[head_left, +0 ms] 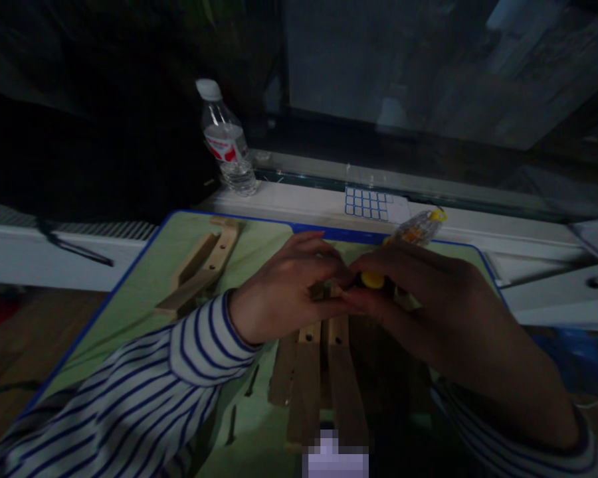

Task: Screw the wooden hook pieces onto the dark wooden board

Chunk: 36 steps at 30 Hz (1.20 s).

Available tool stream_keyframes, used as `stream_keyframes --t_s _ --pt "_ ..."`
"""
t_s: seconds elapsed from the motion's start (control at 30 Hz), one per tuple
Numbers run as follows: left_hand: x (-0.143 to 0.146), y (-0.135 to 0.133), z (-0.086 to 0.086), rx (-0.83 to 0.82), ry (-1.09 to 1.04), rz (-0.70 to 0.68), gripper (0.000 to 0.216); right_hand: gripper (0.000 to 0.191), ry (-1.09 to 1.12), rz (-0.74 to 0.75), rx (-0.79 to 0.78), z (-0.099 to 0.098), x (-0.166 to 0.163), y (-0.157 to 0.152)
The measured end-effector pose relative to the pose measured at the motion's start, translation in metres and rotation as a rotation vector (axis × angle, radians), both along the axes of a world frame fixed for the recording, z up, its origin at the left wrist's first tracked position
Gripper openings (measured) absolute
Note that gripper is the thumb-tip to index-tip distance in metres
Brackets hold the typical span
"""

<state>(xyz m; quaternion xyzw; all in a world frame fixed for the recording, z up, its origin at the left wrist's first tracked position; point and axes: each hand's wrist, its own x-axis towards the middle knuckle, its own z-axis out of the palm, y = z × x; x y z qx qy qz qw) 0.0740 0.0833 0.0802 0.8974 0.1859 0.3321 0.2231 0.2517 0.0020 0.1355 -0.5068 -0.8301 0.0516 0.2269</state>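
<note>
Both hands meet over a wooden slat assembly (323, 372) lying on a green mat (134, 292). My left hand (289, 289) has its fingers curled and pinched on the far end of the slats. My right hand (423, 299) is closed around a small tool with a yellow and black handle (373, 280), its tip hidden between my fingers. A second wooden frame piece (202, 269) lies to the left on the mat. Two loose screws (252, 382) rest near my left sleeve.
A plastic water bottle (228, 143) stands on the white ledge (299, 199) behind the mat. A sheet of blue-bordered stickers (371, 202) and a clear packet with a yellow cap (421, 226) lie at the mat's far edge. The surroundings are dark.
</note>
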Motion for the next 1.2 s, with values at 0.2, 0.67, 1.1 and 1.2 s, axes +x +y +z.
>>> stream_keyframes --t_s 0.2,0.67,1.1,1.2 --pt "0.0003 0.0002 0.0017 -0.020 0.021 -0.008 0.018 0.026 0.052 0.055 0.029 0.0029 -0.0012 -0.0046" --pt "-0.0037 0.0029 0.0017 -0.091 0.152 -0.145 0.011 0.016 -0.082 -0.035 0.042 0.0053 -0.0029 -0.0051" --pt "0.0012 -0.0045 -0.0018 0.055 0.046 0.041 0.021 0.017 -0.105 -0.052 -0.004 0.0054 -0.0043 -0.0059" --pt "0.0008 -0.0040 -0.0020 0.054 0.052 0.028 0.019 0.026 -0.096 -0.044 0.027 0.0074 -0.0031 -0.0083"
